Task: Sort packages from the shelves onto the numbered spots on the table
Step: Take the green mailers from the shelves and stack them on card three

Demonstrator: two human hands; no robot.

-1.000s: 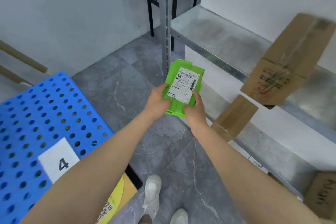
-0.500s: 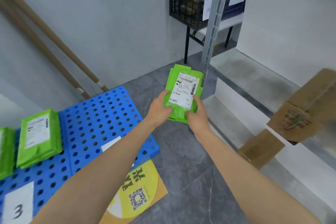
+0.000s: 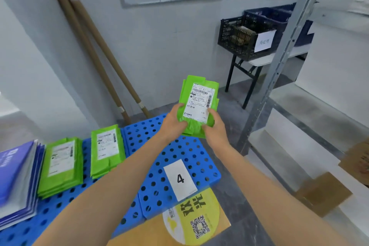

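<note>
Green package [image 3: 196,106] is held up just beyond the number 4 label [image 3: 180,178], over the blue desk [image 3: 199,158]. The left hand [image 3: 173,124] and right hand [image 3: 214,126] each pinch a lower corner. The step looks like reading its slip. Next, it should be lowered onto the matching spot.

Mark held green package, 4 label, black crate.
held green package [image 3: 199,102], head view, on its white shipping label.
4 label [image 3: 180,178], head view, printed digit.
black crate [image 3: 235,42], head view, front mesh wall.

green package [image 3: 196,104], white label; blue perforated table [image 3: 159,191]; black crate [image 3: 239,38].
</note>
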